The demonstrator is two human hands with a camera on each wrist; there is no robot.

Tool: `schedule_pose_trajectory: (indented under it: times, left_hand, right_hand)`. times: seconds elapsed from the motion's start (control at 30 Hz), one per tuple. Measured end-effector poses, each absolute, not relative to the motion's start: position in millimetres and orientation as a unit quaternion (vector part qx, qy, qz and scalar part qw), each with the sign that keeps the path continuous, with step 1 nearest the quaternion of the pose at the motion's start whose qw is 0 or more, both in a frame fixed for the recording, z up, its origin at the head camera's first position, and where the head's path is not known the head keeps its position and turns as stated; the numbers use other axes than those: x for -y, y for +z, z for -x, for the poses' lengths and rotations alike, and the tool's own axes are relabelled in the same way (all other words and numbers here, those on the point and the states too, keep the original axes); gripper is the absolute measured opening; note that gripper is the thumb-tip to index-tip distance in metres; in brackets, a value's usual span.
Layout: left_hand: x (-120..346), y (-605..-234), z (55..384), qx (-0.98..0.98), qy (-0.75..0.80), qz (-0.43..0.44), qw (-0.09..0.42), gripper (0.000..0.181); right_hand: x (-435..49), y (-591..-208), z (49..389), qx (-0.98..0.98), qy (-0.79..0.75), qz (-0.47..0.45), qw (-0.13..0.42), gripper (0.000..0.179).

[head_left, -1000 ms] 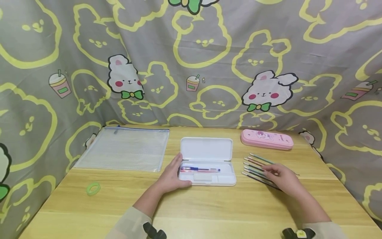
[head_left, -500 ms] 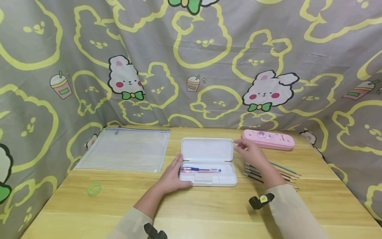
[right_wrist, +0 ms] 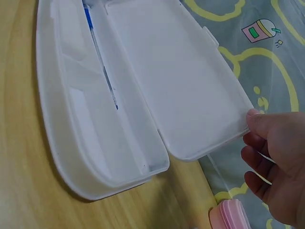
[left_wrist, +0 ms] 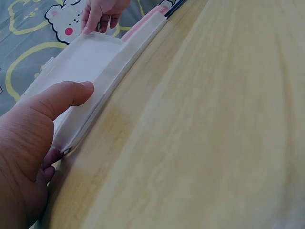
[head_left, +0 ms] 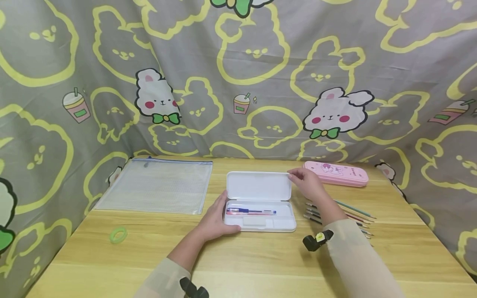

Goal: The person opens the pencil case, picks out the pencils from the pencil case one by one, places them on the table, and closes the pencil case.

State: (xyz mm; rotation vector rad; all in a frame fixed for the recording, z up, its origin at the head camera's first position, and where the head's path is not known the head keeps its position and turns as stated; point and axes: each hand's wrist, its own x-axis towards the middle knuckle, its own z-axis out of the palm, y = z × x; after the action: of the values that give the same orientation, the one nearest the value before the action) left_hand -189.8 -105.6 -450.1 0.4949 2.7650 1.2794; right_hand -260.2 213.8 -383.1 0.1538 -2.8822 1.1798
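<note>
A white pencil case (head_left: 285, 224) stands opened on the table, its lid (head_left: 257, 186) tilted up at the back. Inside lie a blue-capped pen (head_left: 244, 211), a reddish one along it, and a white block like an eraser (head_left: 254, 222). My left hand (head_left: 213, 221) grips the case's left end, thumb over the front edge and fingers at the side. At the lid's upper right corner, my right hand (head_left: 310, 185) pinches the rim between thumb and index finger; its other fingers curl loosely in the right wrist view.
Several pencils (head_left: 355, 212) lie right of the case, partly under my right forearm. Behind them sits a pink pencil case (head_left: 340, 174). A clear zip pouch (head_left: 160, 186) and a green ring (head_left: 118, 235) lie to the left. A patterned curtain (head_left: 208, 99) surrounds the table (head_left: 268, 265).
My right hand has left the pencils, moved up and left to the lid's corner, and now pinches it. The left hand has stayed on the case.
</note>
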Motion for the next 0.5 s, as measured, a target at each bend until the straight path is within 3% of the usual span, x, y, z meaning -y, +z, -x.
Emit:
schedule_pose_trajectory:
  times: [0.27,0.5]
  left_hand:
    - [105.2,-451.2,189.5,-0.881,0.447,-0.154,0.025,0.135]
    - [106.0,-448.8,187.0,-0.852,0.505,-0.136,0.032,0.110]
  right_hand:
    - [-219.3,-387.1,243.1,0.910,0.401,-0.087,0.061,0.031]
    - [-224.6,-396.2,211.1,0.880,0.456,-0.116,0.072,0.027]
